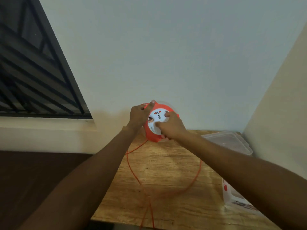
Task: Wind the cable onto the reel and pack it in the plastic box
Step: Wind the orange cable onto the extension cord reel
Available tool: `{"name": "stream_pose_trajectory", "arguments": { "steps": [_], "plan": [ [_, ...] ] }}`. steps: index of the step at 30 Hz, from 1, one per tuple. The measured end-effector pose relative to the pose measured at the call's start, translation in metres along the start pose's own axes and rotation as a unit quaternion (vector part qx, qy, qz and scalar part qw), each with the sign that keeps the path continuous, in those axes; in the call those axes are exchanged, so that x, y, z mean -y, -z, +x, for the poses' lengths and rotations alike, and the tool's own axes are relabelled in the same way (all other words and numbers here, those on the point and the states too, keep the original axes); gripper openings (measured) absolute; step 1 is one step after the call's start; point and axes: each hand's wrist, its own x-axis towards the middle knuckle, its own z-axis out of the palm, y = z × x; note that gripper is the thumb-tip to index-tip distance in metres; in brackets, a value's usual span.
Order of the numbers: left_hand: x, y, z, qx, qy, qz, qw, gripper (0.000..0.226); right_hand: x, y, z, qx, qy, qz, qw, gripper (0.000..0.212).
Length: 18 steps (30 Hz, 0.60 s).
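An orange cable reel (153, 135) with a white socket face is held up above the far end of the wooden table (166, 205). My left hand (138, 116) grips its left rim, thumb on the top edge. My right hand (172, 127) rests on the white face with fingers pressed into it. A thin orange cable (132, 171) hangs from the reel's lower left, loops loosely over the table and runs off the near edge. A clear plastic box (230, 141) sits at the table's far right corner.
A white card package (235, 196) with a red mark lies at the table's right edge, partly under my right forearm. Walls close in behind and to the right. A dark barred window is at the left, dark floor below it.
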Motion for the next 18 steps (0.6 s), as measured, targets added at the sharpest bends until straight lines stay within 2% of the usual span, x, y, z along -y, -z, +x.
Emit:
{"name": "stream_pose_trajectory", "arguments": {
  "steps": [1,2,3,4,5,7,8,10,14,18],
  "plan": [
    [0.004,0.001,0.0,0.006,0.005,0.007,1.0,0.073,-0.004,-0.002,-0.004,0.028,-0.002,-0.01,1.0,0.072],
    [0.007,0.002,0.002,0.013,0.016,0.012,1.0,0.071,-0.007,-0.001,-0.008,0.041,0.033,-0.076,0.996,0.069],
    [0.01,0.003,0.003,0.019,0.029,0.017,0.999,0.067,-0.009,0.001,-0.01,0.038,0.1,-0.189,0.976,0.062],
    [0.01,0.003,0.004,0.023,0.039,0.024,0.999,0.059,-0.011,0.004,-0.012,0.014,0.185,-0.308,0.933,0.052],
    [0.009,0.003,0.006,0.027,0.041,0.03,0.998,0.049,-0.011,0.008,-0.013,-0.012,0.271,-0.406,0.873,0.047],
    [0.004,0.003,0.008,0.034,0.035,0.041,0.998,0.04,-0.005,0.019,-0.012,0.002,0.38,-0.526,0.761,0.049],
    [0.0,0.002,0.008,0.039,0.032,0.043,0.998,0.04,-0.001,0.025,-0.01,0.033,0.4,-0.565,0.721,0.05],
    [-0.007,0.003,0.009,0.057,0.017,0.043,0.997,0.045,0.008,0.038,-0.005,0.079,0.415,-0.617,0.664,0.053],
    [-0.015,0.007,0.009,0.089,0.012,0.041,0.995,0.04,0.02,0.057,0.002,0.096,0.468,-0.67,0.569,0.056],
    [-0.017,0.005,0.009,0.113,0.024,0.036,0.993,0.05,0.025,0.059,-0.001,0.125,0.506,-0.715,0.466,0.047]
  ]
}}
